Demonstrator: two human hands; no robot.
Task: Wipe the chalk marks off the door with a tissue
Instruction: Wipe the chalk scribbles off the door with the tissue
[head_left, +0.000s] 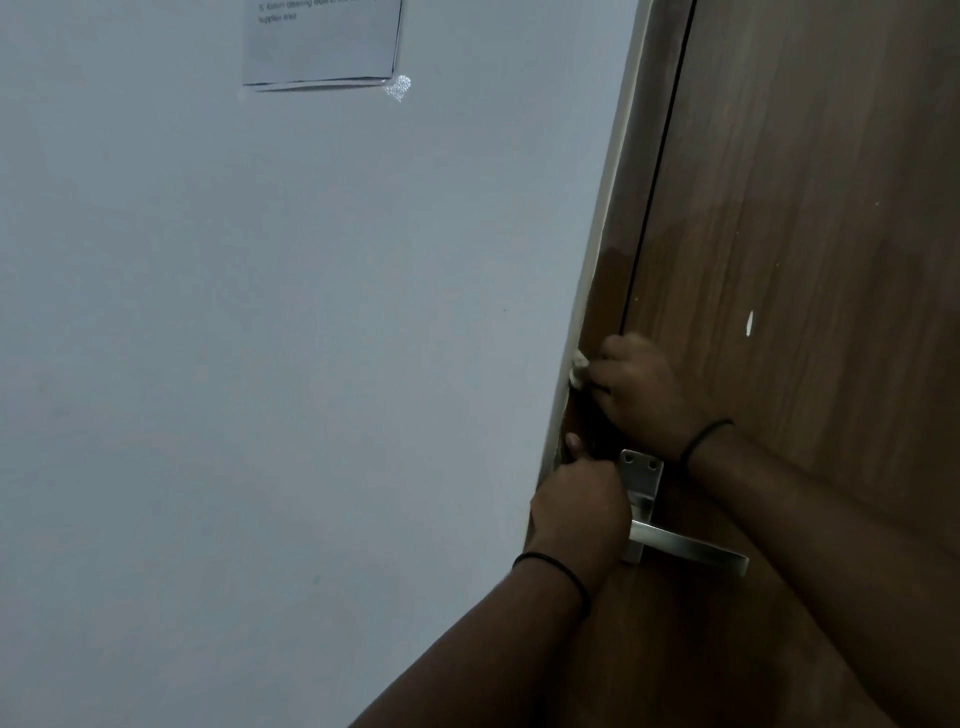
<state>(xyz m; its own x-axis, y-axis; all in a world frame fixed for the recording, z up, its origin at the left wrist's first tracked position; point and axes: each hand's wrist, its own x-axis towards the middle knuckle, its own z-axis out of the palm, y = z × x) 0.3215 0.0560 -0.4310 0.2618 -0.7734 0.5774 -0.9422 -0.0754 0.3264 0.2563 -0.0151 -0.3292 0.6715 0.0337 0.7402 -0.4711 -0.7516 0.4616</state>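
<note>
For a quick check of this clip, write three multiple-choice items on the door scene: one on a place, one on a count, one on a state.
1. Where is the tissue?
A. at the door frame's edge, above the handle
B. on the wall notice
C. draped over the handle lever

2. How many wrists wear a dark band?
A. none
B. one
C. two

3. What is the right hand doing?
A. hanging idle
B. holding the tissue against the frame
C. turning the handle

Key: 1 A, the white wad sits where the frame meets the wall, above the metal handle. 2 C, a band shows on each wrist. 3 B, its fingers curl round the wad while the left hand rests lower by the handle plate.
</note>
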